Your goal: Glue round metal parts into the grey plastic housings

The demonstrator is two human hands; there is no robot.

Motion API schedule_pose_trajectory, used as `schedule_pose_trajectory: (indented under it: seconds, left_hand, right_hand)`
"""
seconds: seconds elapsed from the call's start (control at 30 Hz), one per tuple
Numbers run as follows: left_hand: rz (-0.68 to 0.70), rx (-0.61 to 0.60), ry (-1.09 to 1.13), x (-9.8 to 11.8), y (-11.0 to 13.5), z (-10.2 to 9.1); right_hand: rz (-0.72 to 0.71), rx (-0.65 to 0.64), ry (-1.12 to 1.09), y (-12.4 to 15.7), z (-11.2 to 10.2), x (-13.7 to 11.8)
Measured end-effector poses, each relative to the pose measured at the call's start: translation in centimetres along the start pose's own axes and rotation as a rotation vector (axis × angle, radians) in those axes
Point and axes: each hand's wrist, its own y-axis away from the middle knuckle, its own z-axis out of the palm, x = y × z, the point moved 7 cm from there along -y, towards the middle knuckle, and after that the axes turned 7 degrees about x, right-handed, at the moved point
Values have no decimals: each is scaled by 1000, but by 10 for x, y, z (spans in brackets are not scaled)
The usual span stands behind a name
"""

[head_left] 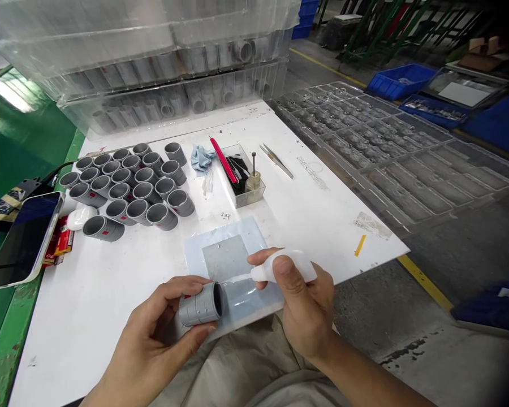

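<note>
My left hand (161, 328) is closed round a short grey plastic pipe piece (197, 308), held on its side with its open end facing right. In my right hand (307, 305) is a white squeeze bottle (294, 265) with a long thin nozzle. The nozzle points left, and its tip is close to the rim of the pipe piece; whether they touch I cannot tell. Beneath both hands lies a light blue sheet (254, 226) with a grey square plate (225, 260) on it. Several more grey pipe pieces (161, 215) stand grouped on the table to the left.
A clear tray (250, 198) holds a red pen-like tool (224, 161) and a small glass jar (253, 181). Tweezers (276, 161) and a crumpled blue cloth (202, 159) lie nearby. A phone (23, 237) leans at left. Clear bins (173, 107) stand behind; compartment trays (385, 135) are at right.
</note>
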Motion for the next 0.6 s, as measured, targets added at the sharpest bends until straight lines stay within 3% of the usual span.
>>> schedule_pose_trajectory:
  seconds: [0.17,0.6]
  left_hand:
    - [80,-86,-41,0,-3,0]
    - [63,-11,2,3,-3,0]
  right_hand:
    - [-6,19,17,0,0,-2]
    - [-8,-6,69,1,-2,1]
